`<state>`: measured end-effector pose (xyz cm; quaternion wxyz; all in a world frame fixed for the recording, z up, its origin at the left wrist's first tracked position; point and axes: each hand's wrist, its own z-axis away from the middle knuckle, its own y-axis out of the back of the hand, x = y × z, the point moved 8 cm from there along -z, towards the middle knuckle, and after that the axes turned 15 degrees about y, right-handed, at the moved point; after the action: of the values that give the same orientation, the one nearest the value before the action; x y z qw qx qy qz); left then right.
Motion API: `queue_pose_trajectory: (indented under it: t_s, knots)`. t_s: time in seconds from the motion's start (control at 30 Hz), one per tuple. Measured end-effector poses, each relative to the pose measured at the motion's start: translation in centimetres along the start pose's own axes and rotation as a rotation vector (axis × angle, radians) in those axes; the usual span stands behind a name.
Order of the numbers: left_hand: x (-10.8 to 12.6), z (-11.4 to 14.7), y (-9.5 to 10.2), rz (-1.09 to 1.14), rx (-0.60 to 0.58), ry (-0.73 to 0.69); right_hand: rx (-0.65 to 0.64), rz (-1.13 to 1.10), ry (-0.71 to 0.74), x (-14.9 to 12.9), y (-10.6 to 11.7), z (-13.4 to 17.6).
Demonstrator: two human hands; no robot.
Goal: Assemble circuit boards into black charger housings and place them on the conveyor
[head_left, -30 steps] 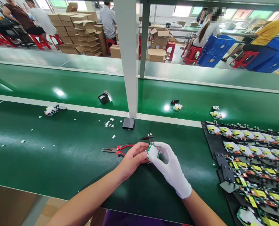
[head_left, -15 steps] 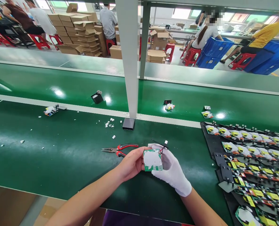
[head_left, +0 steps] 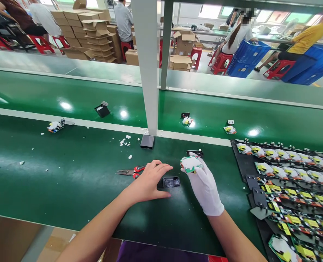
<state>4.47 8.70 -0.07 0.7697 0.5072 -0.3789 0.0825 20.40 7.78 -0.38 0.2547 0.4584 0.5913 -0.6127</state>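
A green workbench [head_left: 76, 193] spans the workshop. From the left, pliers [head_left: 127, 172] lie partly hidden behind the bare left hand [head_left: 152, 183], spread wide and empty, fingers to the far side of a black case [head_left: 171, 182], thumb to the near; contact is unclear. The case lies between the hands, nearer the left, long axis left to right. Rightward, the gloved right hand [head_left: 206, 187] holds a white-coated circuit board [head_left: 190, 163]; rows of boards [head_left: 278, 171] follow.
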Motion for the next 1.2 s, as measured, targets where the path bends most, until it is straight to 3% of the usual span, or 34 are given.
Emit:
queue_pose_trajectory:
  t_s: [0.17, 0.4, 0.6, 1.0, 1.2]
  knots:
    - [0.4, -0.1, -0.7, -0.045, -0.058, -0.035, -0.062, 0.012, -0.002, -0.2, -0.3, 0.1]
    - [1.1, 0.3, 1.2, 0.091, 0.186, -0.216, -0.061, -0.021, 0.013, -0.3, -0.1, 0.3]
    - [1.6, 0.7, 2.2, 0.175, 0.283, -0.275, -0.03, -0.027, -0.021, -0.4, 0.0, 0.5]
    - [1.7, 0.8, 2.4, 0.273, 0.287, -0.268, -0.075, -0.033, -0.005, -0.5, -0.2, 0.9]
    - [-0.1, 0.4, 1.9, 0.527, 0.242, -0.049, -0.032, 0.0, -0.028, -0.1, 0.4, 1.0]
